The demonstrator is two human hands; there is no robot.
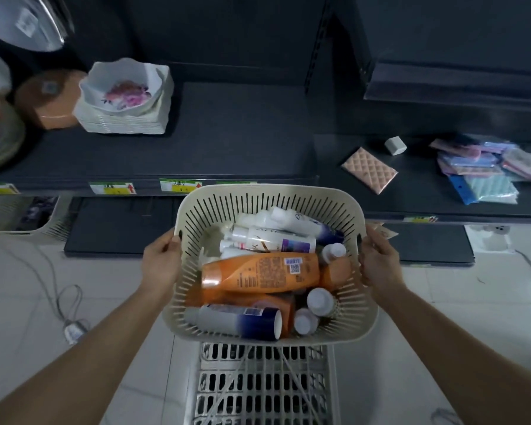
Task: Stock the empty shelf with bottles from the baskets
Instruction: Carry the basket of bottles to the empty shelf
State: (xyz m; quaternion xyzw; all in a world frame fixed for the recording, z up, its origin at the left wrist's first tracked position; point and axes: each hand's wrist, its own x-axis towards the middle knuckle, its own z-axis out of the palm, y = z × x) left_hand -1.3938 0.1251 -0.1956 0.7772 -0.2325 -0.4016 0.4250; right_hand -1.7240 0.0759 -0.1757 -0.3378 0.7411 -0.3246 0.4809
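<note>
- A cream slotted basket is held up in front of the dark shelf, its far rim overlapping the shelf's front edge in this view.
- The left hand grips the basket's left rim; its fingers are curled over the edge at the handle slot, and the tips are hidden behind the wall.
- The right hand grips the right rim the same way, fingers wrapped round the edge.
- Inside the basket the bottles lie on their sides in a heap: a large orange bottle across the middle, white bottles behind it, and a grey-and-navy bottle along the near wall.
- Several small white-capped bottles sit at the right, caps pointing up.
- The middle stretch of the shelf is bare; a stack of white dishes stands at its left end.
- On the right-hand shelf section lie a pink quilted pad, a small white block and a pile of packaged cloths.
- Under the basket stands a white slatted crate, though it may be a stool.
- A second basket sits low at the left, partly cut off.
</note>
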